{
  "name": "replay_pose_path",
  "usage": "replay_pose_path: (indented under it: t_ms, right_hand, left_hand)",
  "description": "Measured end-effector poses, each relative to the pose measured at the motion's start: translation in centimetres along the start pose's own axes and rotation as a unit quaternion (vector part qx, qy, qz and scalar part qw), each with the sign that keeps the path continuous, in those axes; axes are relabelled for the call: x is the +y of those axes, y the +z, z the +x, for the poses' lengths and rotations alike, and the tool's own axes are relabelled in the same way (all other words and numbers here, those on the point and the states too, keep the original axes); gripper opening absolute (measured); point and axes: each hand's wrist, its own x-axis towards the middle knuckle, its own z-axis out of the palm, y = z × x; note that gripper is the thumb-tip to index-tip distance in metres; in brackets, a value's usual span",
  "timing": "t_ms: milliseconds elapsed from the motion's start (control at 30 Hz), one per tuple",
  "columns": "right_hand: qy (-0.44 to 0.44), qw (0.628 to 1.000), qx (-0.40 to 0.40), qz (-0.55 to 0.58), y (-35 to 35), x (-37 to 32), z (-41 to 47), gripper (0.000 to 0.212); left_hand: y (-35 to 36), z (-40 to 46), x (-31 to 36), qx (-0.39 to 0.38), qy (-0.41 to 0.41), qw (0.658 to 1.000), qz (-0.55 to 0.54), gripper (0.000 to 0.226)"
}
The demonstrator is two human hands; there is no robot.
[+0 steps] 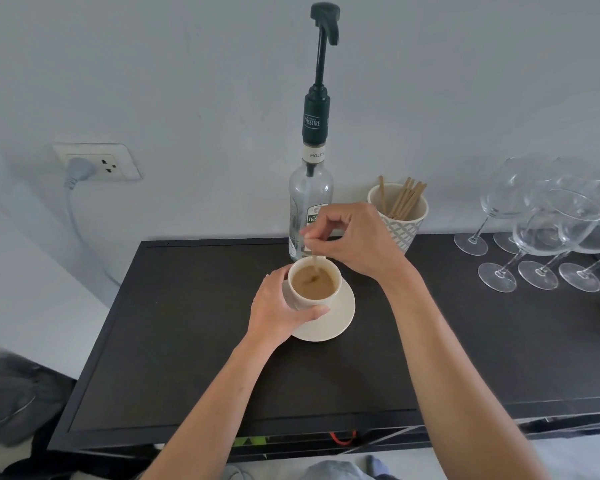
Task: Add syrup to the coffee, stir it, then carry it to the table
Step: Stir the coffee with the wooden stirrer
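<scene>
Cup (314,284) on saucer (329,322), mid-table (187,341) — left hand (278,308) wrapped around cup, right hand (355,239) pinching stirrer (315,265) in coffee. Bottle (310,206) just behind; near edge free.

Two bare forearms, left hand (280,308), right hand (357,237), no sleeves (no rings or watch visible)

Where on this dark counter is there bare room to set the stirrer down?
Bare: the counter left of the saucer, and the front strip between the forearms. Crowded: the back, with syrup bottle and stick cup, and the wine glasses at right.
</scene>
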Motion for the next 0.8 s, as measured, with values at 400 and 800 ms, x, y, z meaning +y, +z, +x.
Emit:
replay_pose_path:
  t_ms: [400, 800]
  right_hand:
    - [0.017, 0.999, -0.039, 0.016, 0.32, -0.01, -0.06, 0.016]
    - [0.013, 0.999, -0.051, 0.003, 0.24, -0.05, -0.01, 0.012]
  left_hand:
    - [-0.08, -0.08, 0.21, -0.002, -0.003, 1.0, -0.003, 0.091]
    - [-0.08, -0.13, 0.3, -0.004, -0.005, 1.0, -0.005, 0.086]
